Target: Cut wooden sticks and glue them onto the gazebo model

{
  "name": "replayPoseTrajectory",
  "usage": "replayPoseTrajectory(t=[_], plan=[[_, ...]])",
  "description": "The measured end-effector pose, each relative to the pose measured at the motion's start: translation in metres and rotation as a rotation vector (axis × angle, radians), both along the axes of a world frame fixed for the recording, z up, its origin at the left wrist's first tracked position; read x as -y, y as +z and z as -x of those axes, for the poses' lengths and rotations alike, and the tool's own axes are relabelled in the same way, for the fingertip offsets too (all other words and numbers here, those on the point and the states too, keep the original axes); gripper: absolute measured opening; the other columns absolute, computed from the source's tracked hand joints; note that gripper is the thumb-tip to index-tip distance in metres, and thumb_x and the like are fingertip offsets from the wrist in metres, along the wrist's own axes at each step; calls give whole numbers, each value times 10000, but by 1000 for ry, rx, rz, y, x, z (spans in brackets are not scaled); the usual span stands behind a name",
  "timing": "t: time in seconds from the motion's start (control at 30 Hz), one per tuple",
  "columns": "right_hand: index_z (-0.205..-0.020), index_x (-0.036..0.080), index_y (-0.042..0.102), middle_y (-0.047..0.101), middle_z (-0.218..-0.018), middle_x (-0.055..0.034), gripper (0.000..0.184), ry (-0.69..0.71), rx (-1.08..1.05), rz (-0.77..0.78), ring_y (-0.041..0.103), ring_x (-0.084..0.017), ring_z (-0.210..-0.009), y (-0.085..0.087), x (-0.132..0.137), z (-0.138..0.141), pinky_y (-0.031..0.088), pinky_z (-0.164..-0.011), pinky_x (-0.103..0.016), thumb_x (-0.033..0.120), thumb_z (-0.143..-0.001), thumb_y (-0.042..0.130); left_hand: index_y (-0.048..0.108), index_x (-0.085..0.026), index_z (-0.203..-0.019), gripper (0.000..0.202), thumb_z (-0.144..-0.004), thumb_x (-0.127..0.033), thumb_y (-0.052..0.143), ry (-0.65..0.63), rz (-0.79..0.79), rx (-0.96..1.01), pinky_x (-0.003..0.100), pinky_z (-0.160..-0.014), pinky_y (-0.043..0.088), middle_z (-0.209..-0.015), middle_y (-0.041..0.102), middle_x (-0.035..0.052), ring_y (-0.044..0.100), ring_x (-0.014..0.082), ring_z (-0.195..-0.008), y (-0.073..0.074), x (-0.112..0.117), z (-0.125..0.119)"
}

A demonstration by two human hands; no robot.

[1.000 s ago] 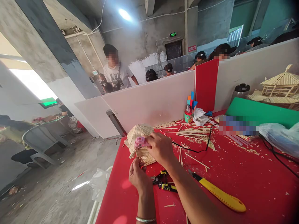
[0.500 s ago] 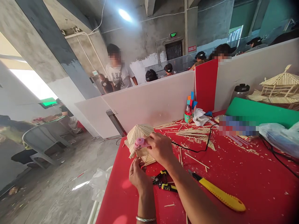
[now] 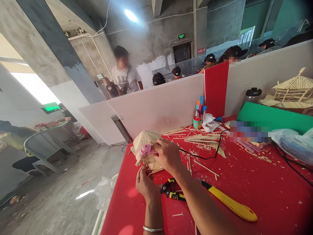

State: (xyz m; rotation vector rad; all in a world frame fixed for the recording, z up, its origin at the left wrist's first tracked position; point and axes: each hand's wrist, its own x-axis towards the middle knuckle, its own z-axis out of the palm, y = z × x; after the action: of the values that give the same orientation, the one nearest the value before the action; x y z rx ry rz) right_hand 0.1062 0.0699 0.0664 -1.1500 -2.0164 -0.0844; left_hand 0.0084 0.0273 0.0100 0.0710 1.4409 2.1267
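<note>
A small model house (image 3: 144,138) made of thin pale sticks, with a sloping stick roof, stands at the table's left edge. My right hand (image 3: 168,156) is closed around a pink hot glue gun (image 3: 147,149), held over the model's near side. Just below, my left hand (image 3: 146,184) has its fingers pinched together at the model's lower front edge; what is between the fingertips is too small to tell. Yellow-and-black pliers (image 3: 171,191) lie between my forearms. To the right of my right forearm is a yellow utility knife (image 3: 230,202), its blade end pointing away.
Loose sticks (image 3: 202,137) and shavings cover the red table (image 3: 274,195) behind my hands. A black cord (image 3: 207,158) crosses it. A cup of tools (image 3: 197,122) stands by the white partition (image 3: 156,104). A green board (image 3: 276,119) and another stick model (image 3: 293,91) are at right.
Both hands stay almost still at the model, with only a tiny shift. Beyond the partition, a standing person has moved slightly right.
</note>
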Motion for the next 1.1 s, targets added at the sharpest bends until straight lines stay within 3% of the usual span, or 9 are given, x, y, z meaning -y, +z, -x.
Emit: replayPoseTrajectory(t=[1.1], plan=[[-1026, 326, 687, 637, -813, 9, 281, -51, 36, 8, 585, -168, -794, -2, -2, 0, 293, -586, -292, 154, -810, 638, 683, -141, -781, 229, -578, -234, 732, -12, -23, -1, 201, -480, 354, -680, 625, 5, 509, 86, -571, -3, 0, -2]])
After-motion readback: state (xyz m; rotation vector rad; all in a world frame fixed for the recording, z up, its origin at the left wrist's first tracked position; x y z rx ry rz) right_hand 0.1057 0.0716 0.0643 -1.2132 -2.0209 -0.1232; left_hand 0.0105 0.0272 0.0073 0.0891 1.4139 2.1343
